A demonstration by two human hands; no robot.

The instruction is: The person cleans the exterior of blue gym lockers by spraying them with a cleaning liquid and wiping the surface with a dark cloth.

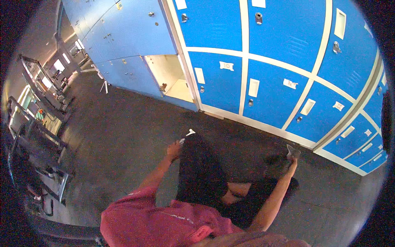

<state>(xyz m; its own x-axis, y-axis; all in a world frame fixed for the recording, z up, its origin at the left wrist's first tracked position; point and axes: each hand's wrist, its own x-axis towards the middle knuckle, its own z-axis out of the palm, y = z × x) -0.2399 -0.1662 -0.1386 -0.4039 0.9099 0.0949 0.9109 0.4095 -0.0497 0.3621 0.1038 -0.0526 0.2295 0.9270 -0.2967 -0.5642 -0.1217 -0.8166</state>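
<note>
My left hand (174,150) is beside the dark trouser leg (199,166) of my raised knee. Its fingers meet a small pale object (182,141), partly hidden by the knee; whether they grip it I cannot tell. Just beyond the knee shows a thin white shape (190,132), too blurred to name. On the other side, my right hand (292,163) is low near the lockers, closed around a grey, flat-looking object (293,151). A dark, unclear form (274,160) lies left of that hand. I am crouched or seated low, with bare skin of a foot or leg (237,191) between the dark trousers.
Blue metal lockers (216,83) with pale frames run along the front and right. One low compartment (177,88) in the left bank stands open. Gym machines (46,136) line the left side. The dark floor (123,132) extends between them. A small white stand (105,87) is by the lockers.
</note>
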